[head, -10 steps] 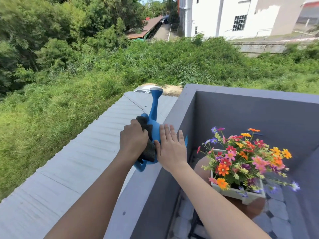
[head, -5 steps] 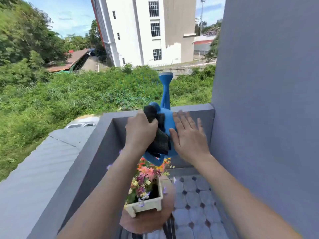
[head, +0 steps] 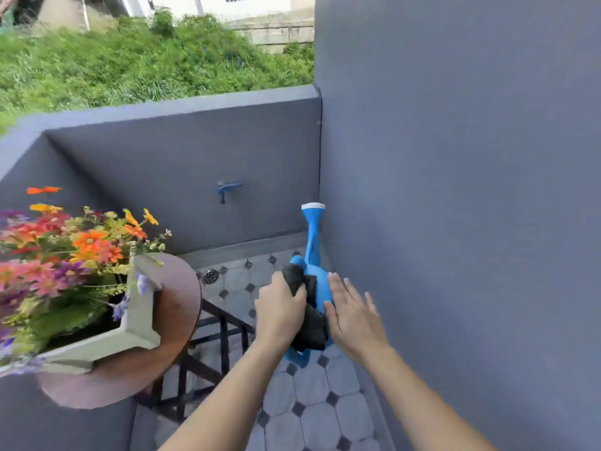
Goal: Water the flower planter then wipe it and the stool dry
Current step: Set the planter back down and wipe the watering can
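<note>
Standing on a small grey-walled balcony here. The person's left hand (head: 281,315) is curled shut around a dark cloth (head: 309,323) and what looks like the handle of a blue watering can (head: 313,255); the handle itself is mostly buried under the cloth and fingers, so I can't see exactly how it's held. The right hand (head: 353,317) lies flat against the can's side, fingers spread open, not gripping anything. The can's spout points up and away, its white-rimmed rose near the tall wall (head: 455,190) on the right. Can't tell if there's water in it.

The flower planter (head: 136,323) sits off to the left on a round brown stool (head: 175,314), well apart from the can. It's a pale box full of orange, pink and purple flowers, pretty blurred, and its left part runs out of the shot. The stool's top is partly hidden under the planter, and only bits of its black legs (head: 222,333) show below.

On the low back wall there's a blue tap (head: 227,188), small and fuzzy. A round floor drain (head: 210,276) sits in the tiled floor (head: 312,411) beneath it. Both forearms are cut off at the bottom edge.
</note>
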Available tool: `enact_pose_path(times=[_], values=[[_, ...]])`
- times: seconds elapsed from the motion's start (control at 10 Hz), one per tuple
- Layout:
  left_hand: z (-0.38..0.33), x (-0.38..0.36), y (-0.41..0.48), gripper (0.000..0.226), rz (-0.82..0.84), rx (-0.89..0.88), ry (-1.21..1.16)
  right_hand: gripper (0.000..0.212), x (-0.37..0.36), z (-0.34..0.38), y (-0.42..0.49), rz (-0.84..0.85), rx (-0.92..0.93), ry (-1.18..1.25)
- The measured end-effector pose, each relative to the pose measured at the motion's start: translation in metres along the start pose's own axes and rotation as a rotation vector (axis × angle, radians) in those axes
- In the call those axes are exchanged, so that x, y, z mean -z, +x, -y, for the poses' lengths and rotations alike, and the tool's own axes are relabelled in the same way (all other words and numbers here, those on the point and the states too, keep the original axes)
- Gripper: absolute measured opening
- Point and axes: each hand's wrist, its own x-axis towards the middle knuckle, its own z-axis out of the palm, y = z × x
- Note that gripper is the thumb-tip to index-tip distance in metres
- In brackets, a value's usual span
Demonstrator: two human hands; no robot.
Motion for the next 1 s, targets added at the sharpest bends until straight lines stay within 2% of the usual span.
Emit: enact_pose_path(times=[0.1,0.2,0.3,0.4,0.5,0.7,0.9,1.0], values=[[0.078,-0.095,0.020,0.027,0.067,0.083,-0.023,0.087,-0.104,-0.051,0.009,0.107,-0.061,-0.030],[0.134,-0.156,0.029,0.028,0.077,0.153,-0.044,0.082,-0.175,-0.084,0.017,0.190,-0.074,-0.028],[0.222,-0.248,0.052,0.030,0.088,0.247,-0.038,0.073,-0.290,-0.134,0.035,0.300,-0.097,0.000],[0.275,-0.301,0.068,0.032,0.100,0.277,-0.041,0.057,-0.359,-0.161,0.045,0.370,-0.116,0.014],[0.332,-0.363,0.088,0.036,0.102,0.292,-0.036,0.054,-0.434,-0.193,0.059,0.419,-0.121,0.013],[0.387,-0.427,0.111,0.044,0.086,0.291,-0.012,0.055,-0.512,-0.232,0.079,0.453,-0.098,-0.014],[0.391,-0.444,0.118,0.041,0.128,0.249,-0.008,0.056,-0.524,-0.240,0.091,0.469,-0.086,-0.073],[0.390,-0.433,0.112,0.056,0.140,0.240,0.050,0.056,-0.508,-0.234,0.084,0.453,-0.109,-0.093]])
